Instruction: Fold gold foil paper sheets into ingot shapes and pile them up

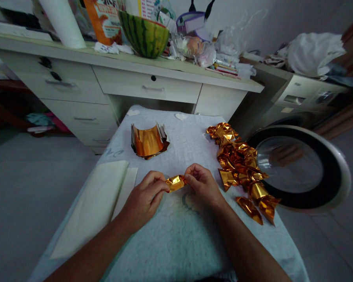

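Between my two hands, a small candy-shaped piece in shiny gold foil [176,183] is held just above the cloth-covered table [164,243]. My left hand [148,192] pinches its left end, and my right hand [202,183] pinches its right end. What lies inside the foil is hidden. Beyond my left hand sits a curled stack of gold foil sheets [148,141]. To the right of my right hand lies a heap of gold foil-wrapped pieces [238,160] with twisted or pointed ends.
Folded white sheets [91,207] lie along the table's left side. Behind the table stands a white desk [76,86] with drawers, bearing half a watermelon [144,35], a paper roll [63,23] and plastic bags. At right, a washing machine's round door [332,176] hangs open beside the table.
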Demonstrator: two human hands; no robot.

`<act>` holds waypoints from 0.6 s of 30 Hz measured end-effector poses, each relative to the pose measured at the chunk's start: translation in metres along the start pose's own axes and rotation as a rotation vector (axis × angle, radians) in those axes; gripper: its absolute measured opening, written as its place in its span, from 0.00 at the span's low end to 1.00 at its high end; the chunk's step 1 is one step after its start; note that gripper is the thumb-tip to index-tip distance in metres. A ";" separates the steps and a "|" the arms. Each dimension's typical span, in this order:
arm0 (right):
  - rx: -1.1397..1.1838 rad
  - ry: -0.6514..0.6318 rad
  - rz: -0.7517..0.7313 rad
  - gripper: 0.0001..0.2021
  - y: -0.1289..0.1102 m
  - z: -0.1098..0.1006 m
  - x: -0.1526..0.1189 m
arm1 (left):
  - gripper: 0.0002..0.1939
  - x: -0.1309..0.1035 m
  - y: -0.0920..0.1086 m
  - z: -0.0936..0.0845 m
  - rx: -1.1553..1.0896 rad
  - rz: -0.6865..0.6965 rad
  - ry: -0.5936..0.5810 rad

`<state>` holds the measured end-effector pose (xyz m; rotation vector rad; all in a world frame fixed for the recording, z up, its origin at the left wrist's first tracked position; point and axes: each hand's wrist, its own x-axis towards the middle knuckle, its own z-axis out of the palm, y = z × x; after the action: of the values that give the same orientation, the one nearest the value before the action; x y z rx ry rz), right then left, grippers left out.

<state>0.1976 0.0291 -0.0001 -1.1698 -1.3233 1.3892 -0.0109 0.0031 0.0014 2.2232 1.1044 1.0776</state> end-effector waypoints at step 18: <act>0.264 0.156 0.126 0.06 0.000 -0.017 0.006 | 0.20 -0.010 -0.005 0.002 -0.077 -0.307 0.080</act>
<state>0.2134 0.0386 -0.0006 -1.1696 -0.9393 1.4791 -0.0153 -0.0020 -0.0072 1.8876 1.3608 1.0627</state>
